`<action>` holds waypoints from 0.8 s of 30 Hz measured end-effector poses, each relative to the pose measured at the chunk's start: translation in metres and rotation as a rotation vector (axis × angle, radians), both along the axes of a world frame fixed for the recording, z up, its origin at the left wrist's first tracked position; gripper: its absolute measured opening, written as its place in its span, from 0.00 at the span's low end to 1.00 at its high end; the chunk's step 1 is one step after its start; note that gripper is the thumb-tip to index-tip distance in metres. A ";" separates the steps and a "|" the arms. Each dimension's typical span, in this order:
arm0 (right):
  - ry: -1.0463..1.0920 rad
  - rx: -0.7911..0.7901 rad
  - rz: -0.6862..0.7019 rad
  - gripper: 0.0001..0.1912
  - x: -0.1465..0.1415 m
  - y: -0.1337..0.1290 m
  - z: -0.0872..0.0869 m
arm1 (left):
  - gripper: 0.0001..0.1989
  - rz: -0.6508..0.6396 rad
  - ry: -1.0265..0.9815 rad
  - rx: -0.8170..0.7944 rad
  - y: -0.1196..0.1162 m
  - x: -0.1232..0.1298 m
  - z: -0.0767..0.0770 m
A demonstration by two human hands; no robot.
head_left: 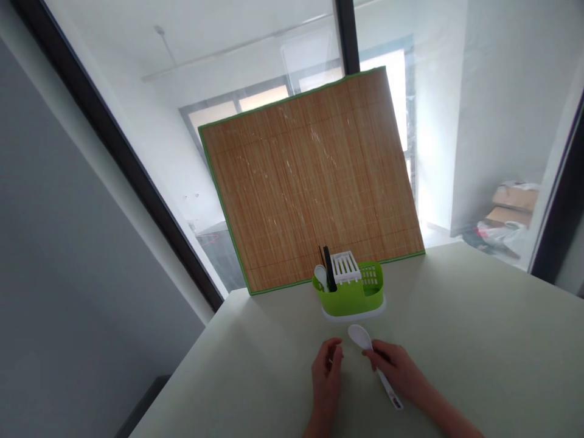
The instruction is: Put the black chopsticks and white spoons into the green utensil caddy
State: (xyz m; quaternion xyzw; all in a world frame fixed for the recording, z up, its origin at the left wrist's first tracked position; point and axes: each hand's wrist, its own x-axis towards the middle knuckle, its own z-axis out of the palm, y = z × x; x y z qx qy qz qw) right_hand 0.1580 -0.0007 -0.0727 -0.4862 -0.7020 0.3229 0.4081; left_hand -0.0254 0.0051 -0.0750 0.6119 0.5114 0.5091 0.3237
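A white spoon (359, 336) is held in my right hand (391, 363), its bowl pointing up and left and its handle end down and right. My left hand (327, 368) is just left of the spoon, fingers curled but apart, with nothing in it. Beyond both hands stands a green utensil holder (343, 302) on a white base. In its left part are a smaller white spoon (320, 275) and dark chopstick-like sticks (329, 269). A white slotted piece (345, 266) sits across its middle, and the right compartment has a perforated green back.
The pale table (255, 359) stretches to both sides. At its far edge a bamboo mat (314, 176) with green trim leans upright against a glass wall. Behind the glass lie cardboard boxes (515, 198) and plastic bags.
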 end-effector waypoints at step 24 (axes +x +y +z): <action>0.319 -0.083 0.019 0.25 -0.004 0.000 -0.004 | 0.10 0.061 0.269 0.370 0.010 0.020 0.096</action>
